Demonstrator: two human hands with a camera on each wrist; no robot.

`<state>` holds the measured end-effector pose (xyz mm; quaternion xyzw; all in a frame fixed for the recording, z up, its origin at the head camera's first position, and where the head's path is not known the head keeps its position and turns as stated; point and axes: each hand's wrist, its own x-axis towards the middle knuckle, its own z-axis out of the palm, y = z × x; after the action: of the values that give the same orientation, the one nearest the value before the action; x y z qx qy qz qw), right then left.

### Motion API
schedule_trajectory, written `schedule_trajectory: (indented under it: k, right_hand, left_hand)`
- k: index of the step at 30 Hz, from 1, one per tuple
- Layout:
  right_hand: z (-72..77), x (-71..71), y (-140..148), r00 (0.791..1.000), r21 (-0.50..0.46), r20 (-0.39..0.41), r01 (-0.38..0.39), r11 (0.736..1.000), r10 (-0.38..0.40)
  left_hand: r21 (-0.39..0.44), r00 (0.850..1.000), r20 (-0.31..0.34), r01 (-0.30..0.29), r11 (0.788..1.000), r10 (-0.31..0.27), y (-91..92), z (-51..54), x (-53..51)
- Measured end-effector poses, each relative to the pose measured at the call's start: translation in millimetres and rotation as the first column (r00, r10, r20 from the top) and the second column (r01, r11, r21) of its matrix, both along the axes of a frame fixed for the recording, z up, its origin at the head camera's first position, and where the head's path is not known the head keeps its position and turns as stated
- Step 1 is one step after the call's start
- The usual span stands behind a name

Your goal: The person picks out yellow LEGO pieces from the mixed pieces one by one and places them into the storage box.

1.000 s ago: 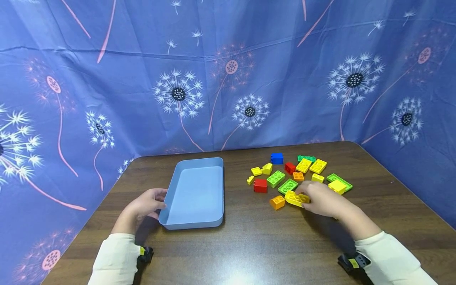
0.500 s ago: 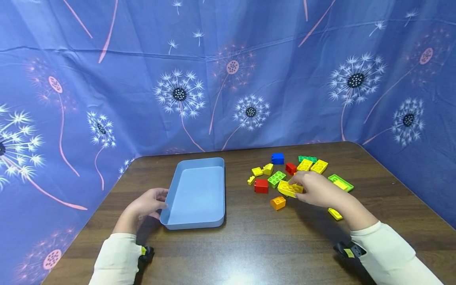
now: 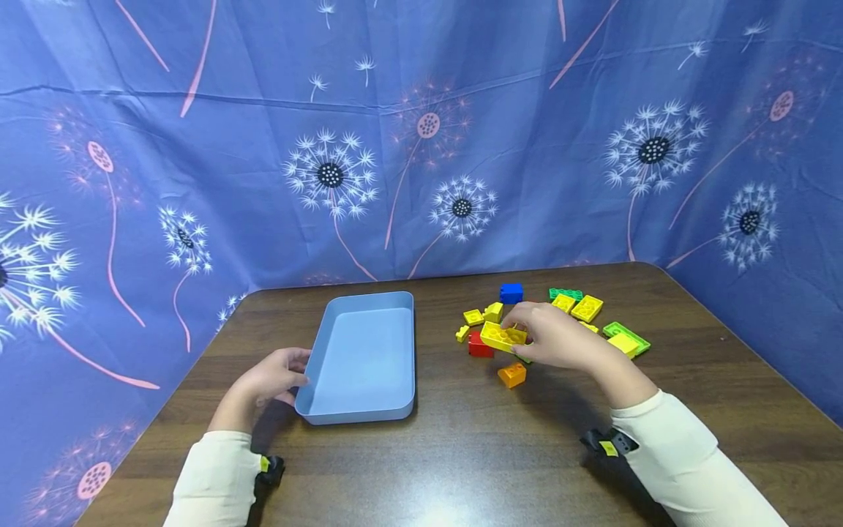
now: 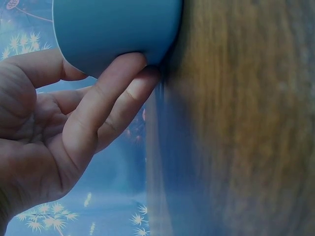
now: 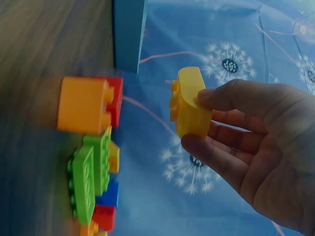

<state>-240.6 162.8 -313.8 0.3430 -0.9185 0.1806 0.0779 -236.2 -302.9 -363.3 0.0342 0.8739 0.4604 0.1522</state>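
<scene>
My right hand (image 3: pixel 560 335) pinches a yellow toy brick (image 3: pixel 502 337) between thumb and fingertips, held above the table over the left part of a group of bricks. Its curved end and side studs show in the right wrist view, with the brick (image 5: pixel 191 103) apart from the others. My left hand (image 3: pixel 270 379) holds the left wall of a shallow blue tray (image 3: pixel 410 366), near its front corner. In the left wrist view, fingertips (image 4: pixel 129 63) touch the tray's outer wall, and the thumb lies at the rim. The tray has nothing in it.
Around the right hand lie a red brick (image 3: pixel 481 345), an orange brick (image 3: pixel 512 375), a blue brick (image 3: pixel 511 293), a green plate (image 3: pixel 615 331) and several yellow bricks (image 3: pixel 587 307). The hand covers some of them. A patterned blue cloth (image 3: pixel 421 183) hangs behind the wooden table (image 3: pixel 461 454).
My right hand has lifted the yellow brick and carried it left, from the front of the group to above the red brick. The left hand and the tray have stayed in place.
</scene>
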Motion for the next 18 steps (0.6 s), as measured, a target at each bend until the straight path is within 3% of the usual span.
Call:
schedule_trajectory:
  k: [12, 18]
  right_hand:
    - [15.5, -3.6, -45.2, 0.997, -0.049, 0.002, -0.083, 0.995, 0.083]
    - [18.0, -8.9, -71.1, 0.994, -0.030, -0.014, -0.107, 0.994, 0.107]
  left_hand:
    - [-0.021, 1.000, 0.016, 0.002, 1.000, -0.002, 0.0, 2.0, -1.1]
    - [-0.003, 1.000, 0.018, 0.003, 1.000, -0.002, -1.6, -0.1, 0.0]
